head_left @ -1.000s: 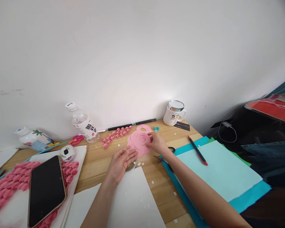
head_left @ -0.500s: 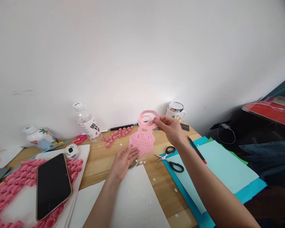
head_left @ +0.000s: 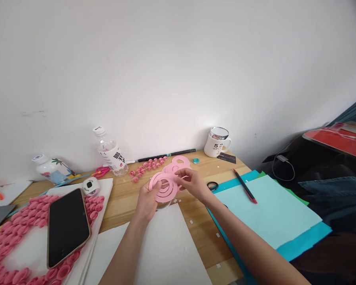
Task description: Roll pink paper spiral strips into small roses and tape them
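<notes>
Head view: the white mug stands at the back of the worktop, against the wall, presumably to leave the front free for handwork. Left of the mug and nearer the person, a pink paper spiral is held up. The left hand is clamped on its left side, thumb on top and fingers underneath, likely because such thin, cut rings would sag without support. The right hand has its fingertips close together at the spiral's right edge; whether they pinch it, I cannot tell.

Further left of the mug, small pink rolls sit in a loose cluster, probably kept apart from the flat pink cutouts between them and the mug. In front of the mug, the scissors are partly hidden by the right arm, perhaps parked within reach. Right and forward of the mug, a pen lies across pale blue paper.
</notes>
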Action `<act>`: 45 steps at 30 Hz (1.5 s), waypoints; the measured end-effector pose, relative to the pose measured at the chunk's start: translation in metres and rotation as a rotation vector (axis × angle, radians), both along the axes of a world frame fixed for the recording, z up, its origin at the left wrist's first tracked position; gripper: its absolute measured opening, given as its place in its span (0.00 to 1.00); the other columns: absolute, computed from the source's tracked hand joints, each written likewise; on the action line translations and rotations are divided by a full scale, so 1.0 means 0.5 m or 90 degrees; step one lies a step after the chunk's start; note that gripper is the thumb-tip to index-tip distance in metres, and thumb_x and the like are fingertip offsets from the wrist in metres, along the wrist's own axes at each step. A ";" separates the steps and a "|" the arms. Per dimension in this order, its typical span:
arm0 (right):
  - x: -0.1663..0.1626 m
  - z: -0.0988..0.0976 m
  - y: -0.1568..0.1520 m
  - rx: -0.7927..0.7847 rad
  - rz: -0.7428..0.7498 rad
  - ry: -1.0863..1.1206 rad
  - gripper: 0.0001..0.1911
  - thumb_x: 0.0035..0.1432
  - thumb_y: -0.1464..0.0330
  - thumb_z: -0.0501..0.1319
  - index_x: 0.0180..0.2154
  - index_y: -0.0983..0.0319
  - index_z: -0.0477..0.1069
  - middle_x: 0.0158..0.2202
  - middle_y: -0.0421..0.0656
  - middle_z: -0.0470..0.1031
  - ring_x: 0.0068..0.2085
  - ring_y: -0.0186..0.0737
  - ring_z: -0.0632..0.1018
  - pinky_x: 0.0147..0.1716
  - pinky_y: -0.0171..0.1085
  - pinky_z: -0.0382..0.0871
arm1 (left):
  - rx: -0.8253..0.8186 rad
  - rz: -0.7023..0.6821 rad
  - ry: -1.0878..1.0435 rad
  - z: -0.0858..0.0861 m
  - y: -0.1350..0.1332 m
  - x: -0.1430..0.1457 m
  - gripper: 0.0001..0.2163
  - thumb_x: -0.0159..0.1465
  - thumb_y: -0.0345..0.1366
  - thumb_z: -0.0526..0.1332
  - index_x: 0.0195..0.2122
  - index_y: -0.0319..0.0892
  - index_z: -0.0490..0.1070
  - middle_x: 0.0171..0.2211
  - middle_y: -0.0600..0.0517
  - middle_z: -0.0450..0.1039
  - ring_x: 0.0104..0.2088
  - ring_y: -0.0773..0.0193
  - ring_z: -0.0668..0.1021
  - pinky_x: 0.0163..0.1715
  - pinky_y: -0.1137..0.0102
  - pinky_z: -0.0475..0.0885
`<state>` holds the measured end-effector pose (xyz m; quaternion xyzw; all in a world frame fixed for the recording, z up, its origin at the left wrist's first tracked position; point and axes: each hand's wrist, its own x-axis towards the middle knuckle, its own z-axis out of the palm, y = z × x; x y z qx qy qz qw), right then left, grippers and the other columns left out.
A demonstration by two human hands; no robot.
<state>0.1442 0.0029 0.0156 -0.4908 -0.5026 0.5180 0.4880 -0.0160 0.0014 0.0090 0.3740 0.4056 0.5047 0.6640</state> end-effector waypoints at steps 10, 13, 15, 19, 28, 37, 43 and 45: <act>-0.012 -0.064 0.024 0.025 0.051 0.108 0.14 0.44 0.61 0.65 0.31 0.64 0.72 0.28 0.41 0.74 0.27 0.32 0.72 0.26 0.32 0.66 | 0.063 0.026 0.226 0.022 -0.008 0.008 0.18 0.50 0.42 0.65 0.41 0.38 0.74 0.23 0.51 0.75 0.23 0.63 0.76 0.25 0.73 0.69; -0.008 -0.068 0.020 -0.003 0.056 0.143 0.15 0.43 0.61 0.66 0.32 0.64 0.71 0.28 0.41 0.74 0.28 0.32 0.73 0.28 0.32 0.67 | 0.072 0.075 0.262 0.021 -0.004 0.009 0.16 0.51 0.45 0.63 0.35 0.37 0.76 0.23 0.51 0.74 0.22 0.65 0.73 0.23 0.74 0.67; -0.007 -0.066 0.018 -0.019 0.062 0.167 0.14 0.44 0.61 0.65 0.32 0.64 0.71 0.29 0.41 0.74 0.28 0.32 0.73 0.28 0.32 0.66 | 0.071 0.099 0.270 0.018 -0.001 0.009 0.16 0.51 0.45 0.62 0.32 0.37 0.77 0.22 0.52 0.74 0.22 0.65 0.73 0.23 0.74 0.67; -0.008 -0.066 0.015 -0.031 0.059 0.186 0.15 0.43 0.62 0.66 0.33 0.63 0.71 0.28 0.41 0.75 0.27 0.32 0.73 0.27 0.32 0.66 | 0.055 0.076 0.246 0.022 -0.002 0.012 0.13 0.49 0.43 0.65 0.31 0.38 0.77 0.23 0.52 0.75 0.24 0.64 0.74 0.25 0.74 0.67; 0.001 -0.049 0.024 -0.007 0.035 0.151 0.14 0.50 0.58 0.59 0.32 0.63 0.70 0.28 0.43 0.75 0.28 0.35 0.75 0.29 0.36 0.70 | -0.001 0.029 0.193 0.031 -0.012 0.017 0.10 0.50 0.41 0.65 0.24 0.38 0.74 0.16 0.53 0.71 0.18 0.67 0.70 0.19 0.75 0.63; 0.165 0.028 -0.086 0.107 0.085 -0.669 0.23 0.46 0.79 0.54 0.45 0.59 0.69 0.44 0.48 0.72 0.45 0.46 0.72 0.43 0.43 0.65 | -0.062 -0.002 0.101 0.029 -0.009 0.011 0.12 0.47 0.42 0.67 0.25 0.37 0.74 0.19 0.53 0.71 0.20 0.70 0.68 0.20 0.75 0.61; 0.192 -0.003 -0.108 0.150 0.138 -0.855 0.25 0.44 0.83 0.53 0.44 0.60 0.68 0.40 0.48 0.72 0.44 0.46 0.72 0.40 0.40 0.65 | -0.137 -0.015 0.021 0.040 -0.011 0.011 0.11 0.44 0.39 0.69 0.20 0.36 0.72 0.17 0.56 0.68 0.19 0.73 0.66 0.19 0.77 0.59; 0.194 -0.011 -0.102 0.188 0.126 -0.874 0.21 0.47 0.81 0.54 0.42 0.59 0.68 0.35 0.46 0.73 0.39 0.45 0.73 0.38 0.39 0.64 | -0.146 -0.011 0.007 0.040 -0.010 0.008 0.11 0.43 0.39 0.70 0.20 0.36 0.72 0.18 0.55 0.69 0.19 0.72 0.68 0.20 0.76 0.60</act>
